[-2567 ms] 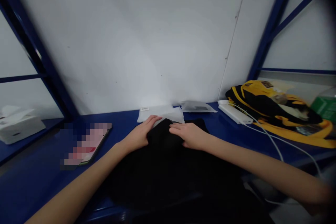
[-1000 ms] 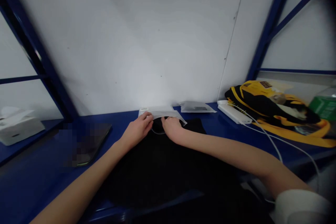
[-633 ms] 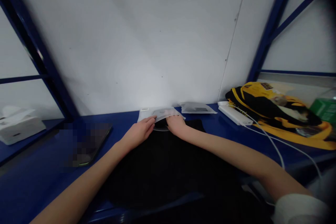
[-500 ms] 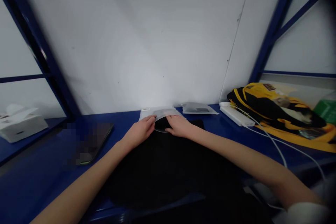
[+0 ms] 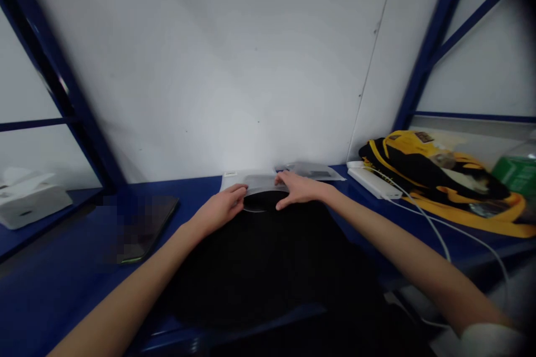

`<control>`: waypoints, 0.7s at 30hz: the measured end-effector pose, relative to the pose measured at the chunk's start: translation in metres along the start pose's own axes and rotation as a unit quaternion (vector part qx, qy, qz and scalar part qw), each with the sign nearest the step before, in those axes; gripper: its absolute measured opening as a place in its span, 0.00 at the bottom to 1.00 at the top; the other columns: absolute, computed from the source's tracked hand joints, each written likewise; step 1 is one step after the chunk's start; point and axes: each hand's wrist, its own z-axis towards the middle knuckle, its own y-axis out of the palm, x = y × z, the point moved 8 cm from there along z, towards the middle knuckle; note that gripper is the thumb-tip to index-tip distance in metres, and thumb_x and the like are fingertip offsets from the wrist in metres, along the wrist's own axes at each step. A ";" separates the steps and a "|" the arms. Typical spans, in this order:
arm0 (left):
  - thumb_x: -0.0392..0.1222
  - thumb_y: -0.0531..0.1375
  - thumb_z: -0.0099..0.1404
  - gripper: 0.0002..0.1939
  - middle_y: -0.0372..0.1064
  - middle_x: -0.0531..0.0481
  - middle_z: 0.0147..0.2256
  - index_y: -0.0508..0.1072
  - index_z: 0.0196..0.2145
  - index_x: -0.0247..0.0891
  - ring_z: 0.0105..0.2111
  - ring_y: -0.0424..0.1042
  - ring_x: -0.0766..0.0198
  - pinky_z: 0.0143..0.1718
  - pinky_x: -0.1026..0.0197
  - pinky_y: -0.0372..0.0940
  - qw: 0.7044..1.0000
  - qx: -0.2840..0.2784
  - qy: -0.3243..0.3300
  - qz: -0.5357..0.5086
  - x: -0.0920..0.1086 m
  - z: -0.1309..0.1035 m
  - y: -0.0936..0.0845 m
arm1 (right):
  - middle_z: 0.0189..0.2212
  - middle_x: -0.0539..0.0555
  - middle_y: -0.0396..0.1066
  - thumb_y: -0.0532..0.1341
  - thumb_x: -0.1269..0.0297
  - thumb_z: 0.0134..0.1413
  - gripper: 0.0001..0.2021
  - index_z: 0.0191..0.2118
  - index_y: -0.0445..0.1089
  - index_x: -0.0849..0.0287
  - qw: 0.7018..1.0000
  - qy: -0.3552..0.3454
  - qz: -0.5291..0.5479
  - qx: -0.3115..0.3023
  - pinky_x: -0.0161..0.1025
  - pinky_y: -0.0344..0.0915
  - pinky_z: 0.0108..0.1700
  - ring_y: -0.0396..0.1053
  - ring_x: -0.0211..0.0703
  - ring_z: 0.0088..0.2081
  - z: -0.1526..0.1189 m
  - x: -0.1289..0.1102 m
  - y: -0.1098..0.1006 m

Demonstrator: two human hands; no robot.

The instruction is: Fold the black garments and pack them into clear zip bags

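Note:
A frosted plastic bag (image 5: 255, 180) lies near the back wall, its mouth spread toward me with something black inside the opening. My left hand (image 5: 224, 206) pinches the left edge of the mouth between thumb and fingers. At the right edge is my right hand (image 5: 296, 187), thumb and fingers apart, with the fingertips on the bag's upper layer. Black fabric (image 5: 268, 268) fills the area in front of the bag; where it ends against the bag is hard to tell. Behind my right hand lies a second frosted bag (image 5: 318, 172) with something dark in it.
On the blue table (image 5: 54, 268) at left lie a dark phone-like device (image 5: 146, 228) and a tissue pack (image 5: 33, 203). To the right are a white power bank (image 5: 374, 183) with white cables, a yellow and black bag (image 5: 448, 178) and a green-labelled bottle (image 5: 517, 173).
My right hand has come out of the bag's mouth and moved right to its edge, the thumb and fingers spreading. The mouth shows wider. My left hand stays on the left edge.

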 end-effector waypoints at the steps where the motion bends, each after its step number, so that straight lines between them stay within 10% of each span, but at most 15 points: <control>1: 0.39 0.45 0.62 0.09 0.60 0.47 0.51 0.64 0.32 0.39 0.39 0.68 0.64 0.39 0.62 0.62 1.000 -0.006 0.002 -0.004 0.000 0.000 0.001 | 0.43 0.57 0.60 0.64 0.45 0.34 0.32 0.45 0.59 0.59 1.000 0.004 0.008 -0.020 0.41 0.59 0.41 0.61 0.48 0.42 0.002 0.003 0.007; 21: 0.37 0.46 0.61 0.07 0.61 0.46 0.50 0.62 0.32 0.39 0.41 0.67 0.63 0.41 0.63 0.61 1.000 -0.020 0.006 -0.015 -0.005 -0.001 0.007 | 0.29 0.53 0.68 0.61 0.57 0.47 0.13 0.36 0.61 0.59 0.988 0.101 -0.089 0.075 0.35 0.54 0.29 0.66 0.43 0.32 0.012 0.014 0.021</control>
